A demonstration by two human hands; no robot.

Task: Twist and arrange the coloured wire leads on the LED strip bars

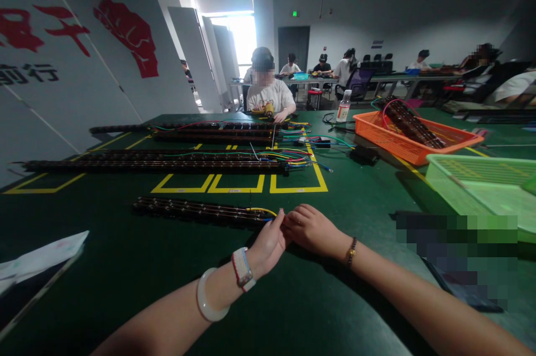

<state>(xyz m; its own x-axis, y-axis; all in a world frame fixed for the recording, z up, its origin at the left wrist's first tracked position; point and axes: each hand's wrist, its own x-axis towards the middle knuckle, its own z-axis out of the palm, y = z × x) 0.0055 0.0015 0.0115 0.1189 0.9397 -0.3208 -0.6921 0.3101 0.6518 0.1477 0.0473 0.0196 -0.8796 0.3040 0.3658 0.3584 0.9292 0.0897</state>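
Head view: left hand (268, 241) and right hand (312, 229) meet, fingers curled closed at the end of the strip (196, 211) beside its yellow wire (263, 210)

Strip (201, 211) end hidden behind left hand (268, 244); blurred patch (456, 255) unreadable.

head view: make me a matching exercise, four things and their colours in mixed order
Things:
1 crate holding dark strips
2 wrist bangle
3 taped outline boxes
4 nearest crate on the right

Colours:
a yellow
b white
c orange
d light green

Pairs: 1-c, 2-b, 3-a, 4-d
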